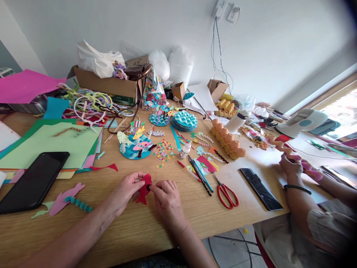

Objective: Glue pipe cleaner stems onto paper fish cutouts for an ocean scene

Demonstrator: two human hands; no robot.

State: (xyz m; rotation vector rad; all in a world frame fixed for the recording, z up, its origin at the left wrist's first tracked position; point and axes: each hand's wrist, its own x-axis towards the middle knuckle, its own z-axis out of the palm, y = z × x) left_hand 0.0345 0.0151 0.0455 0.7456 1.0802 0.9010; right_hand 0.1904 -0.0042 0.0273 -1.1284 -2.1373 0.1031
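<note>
My left hand (pixel 130 188) pinches a red paper fish (pixel 143 192) by its edge, above the table's front part. At the fish's right side my right hand (pixel 167 199) is closed, thumb and finger together against a small dark piece (pixel 148 185), too small to make out. To the left lies a pink paper fish (pixel 65 199) with a teal coiled pipe cleaner (pixel 79 204) at it. Beyond my hands stands a blue wavy base (pixel 131 150) bearing several paper fish. A white glue bottle (pixel 184 150) and red-handled scissors (pixel 227 194) are to the right.
A black phone (pixel 33 182) rests over coloured paper sheets (pixel 41 143) at left. Pens (pixel 200 175), paper dots (pixel 164 150) and a second phone (pixel 260 188) lie about. At right, a co-worker's hands (pixel 291 165) hold an egg-carton strip (pixel 279 143).
</note>
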